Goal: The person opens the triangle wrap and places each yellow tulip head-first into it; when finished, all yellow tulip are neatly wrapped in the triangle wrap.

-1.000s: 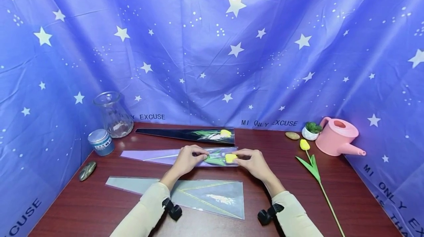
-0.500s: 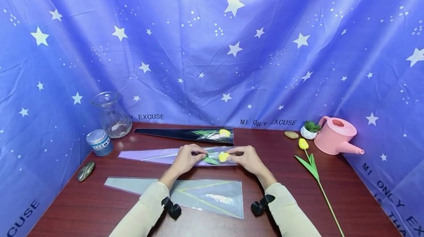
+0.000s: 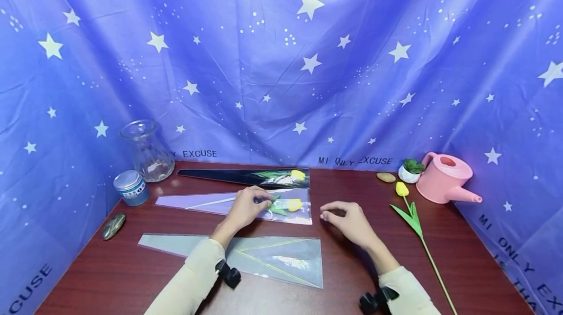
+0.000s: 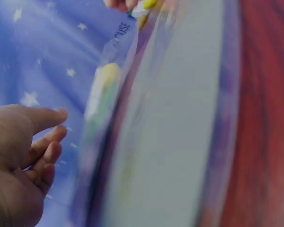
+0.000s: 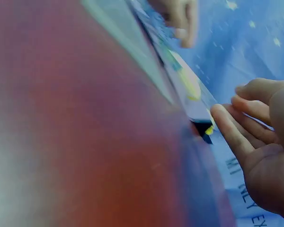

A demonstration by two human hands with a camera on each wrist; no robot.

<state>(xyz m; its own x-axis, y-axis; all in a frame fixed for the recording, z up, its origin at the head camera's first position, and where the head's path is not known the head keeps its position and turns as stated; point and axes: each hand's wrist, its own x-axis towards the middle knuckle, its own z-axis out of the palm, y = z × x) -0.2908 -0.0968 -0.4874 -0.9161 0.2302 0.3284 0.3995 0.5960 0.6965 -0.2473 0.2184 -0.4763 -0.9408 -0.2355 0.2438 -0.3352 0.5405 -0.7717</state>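
Note:
A purple flower sleeve (image 3: 206, 203) lies across the middle of the table with a yellow tulip (image 3: 292, 204) inside its wide end. My left hand (image 3: 248, 206) rests at the sleeve just left of the bloom. In the blurred left wrist view that hand (image 4: 49, 135) has loosely curled fingers with nothing between them, beside the sleeve (image 4: 180, 118). My right hand (image 3: 345, 217) hovers over bare table to the right of the sleeve, fingers relaxed and holding nothing. Its fingers (image 5: 236, 130) show apart in the right wrist view.
A black sleeve (image 3: 228, 176) holding another yellow tulip lies behind, and a clear sleeve (image 3: 268, 256) lies in front. A loose tulip (image 3: 402, 189), pink watering can (image 3: 444, 178), small potted plant (image 3: 411, 171) and stone (image 3: 386, 177) are right. Glass vase (image 3: 147, 151), blue tin (image 3: 130, 188) and a stone (image 3: 115, 226) are left.
The tulip slid leftward, deeper into the purple sleeve. My right hand let go and drew back to the right onto bare table. My left hand stayed at the sleeve.

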